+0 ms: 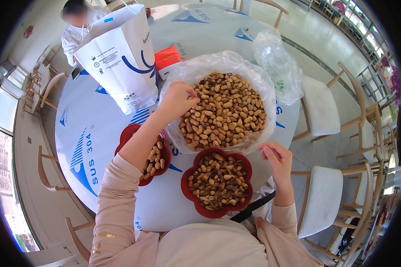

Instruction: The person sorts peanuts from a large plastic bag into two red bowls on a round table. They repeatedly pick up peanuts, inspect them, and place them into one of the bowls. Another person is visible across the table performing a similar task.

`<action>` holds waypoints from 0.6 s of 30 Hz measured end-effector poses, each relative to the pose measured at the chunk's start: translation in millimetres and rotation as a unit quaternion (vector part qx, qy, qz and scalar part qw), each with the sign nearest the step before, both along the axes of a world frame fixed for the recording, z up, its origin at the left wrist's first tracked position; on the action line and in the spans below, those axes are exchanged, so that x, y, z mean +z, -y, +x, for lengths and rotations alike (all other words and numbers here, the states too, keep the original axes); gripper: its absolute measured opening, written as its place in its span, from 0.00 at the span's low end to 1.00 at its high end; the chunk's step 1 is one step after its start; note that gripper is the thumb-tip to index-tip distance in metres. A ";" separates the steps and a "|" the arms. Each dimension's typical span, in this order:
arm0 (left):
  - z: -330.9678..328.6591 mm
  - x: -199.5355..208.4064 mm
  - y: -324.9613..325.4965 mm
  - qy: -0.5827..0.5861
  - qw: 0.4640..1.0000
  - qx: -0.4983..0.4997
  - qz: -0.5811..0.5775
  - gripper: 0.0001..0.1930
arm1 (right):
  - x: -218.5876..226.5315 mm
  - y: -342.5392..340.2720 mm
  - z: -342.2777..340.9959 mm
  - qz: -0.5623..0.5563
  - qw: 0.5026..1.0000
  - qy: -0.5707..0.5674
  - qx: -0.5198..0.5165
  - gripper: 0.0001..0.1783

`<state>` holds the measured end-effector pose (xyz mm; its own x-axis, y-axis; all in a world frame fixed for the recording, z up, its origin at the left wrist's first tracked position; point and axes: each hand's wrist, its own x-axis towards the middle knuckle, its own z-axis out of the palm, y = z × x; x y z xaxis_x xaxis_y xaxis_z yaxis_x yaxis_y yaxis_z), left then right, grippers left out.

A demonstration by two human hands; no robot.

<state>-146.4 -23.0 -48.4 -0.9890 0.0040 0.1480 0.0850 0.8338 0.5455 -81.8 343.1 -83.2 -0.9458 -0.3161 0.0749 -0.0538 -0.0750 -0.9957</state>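
A large heap of unshelled peanuts (227,109) fills a clear plastic bag (265,82) with its rim rolled open. My left hand (178,103) reaches over the bag's left side, its fingers bent together at the edge of the heap; whether a peanut is between them is hidden. To the right of the near bowl, my right hand (277,161) is raised with thumb and fingers drawn together; what they hold, if anything, is too small to make out. The near red flower-shaped bowl (249,178) holds smaller, darker peanuts. Under my left forearm, another red bowl (128,133) holds paler peanuts.
A tall white paper bag (120,66) stands at the far left of the round covered table (75,129), beside a red and white packet (168,57). Crumpled clear plastic (280,66) lies far right. Wooden chairs (320,107) surround the table. Another person (73,38) is across it.
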 end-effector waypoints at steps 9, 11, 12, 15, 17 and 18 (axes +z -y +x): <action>72.7 39.5 -33.3 0.081 0.541 0.110 0.830 0.10 | 42.6 73.7 -97.2 0.162 0.950 -0.263 0.049 0.09; 93.7 34.6 -40.3 0.122 0.382 0.114 0.909 0.09 | 44.8 103.2 -126.9 0.231 0.922 -0.303 0.071 0.09; 101.8 29.8 -44.6 0.143 0.323 0.111 0.929 0.09 | 43.8 117.2 -141.0 0.270 0.893 -0.352 0.080 0.09; 110.2 13.3 -57.1 0.157 0.216 0.140 0.953 0.12 | 29.5 138.5 -171.6 0.374 0.809 -0.441 0.111 0.08; 111.7 25.9 -67.8 0.124 0.221 0.198 0.947 0.16 | 27.3 149.7 -178.3 0.417 0.779 -0.446 0.140 0.07; 109.3 23.3 -65.3 0.114 0.234 0.163 0.952 0.22 | 25.6 151.4 -179.2 0.430 0.772 -0.448 0.134 0.06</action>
<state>-37.1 42.3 -25.1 -0.8742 0.0644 -0.4812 -0.0261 -0.9960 -0.0858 -261.0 191.6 -57.6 -0.5281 -0.7884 0.3155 -0.8474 0.4652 -0.2560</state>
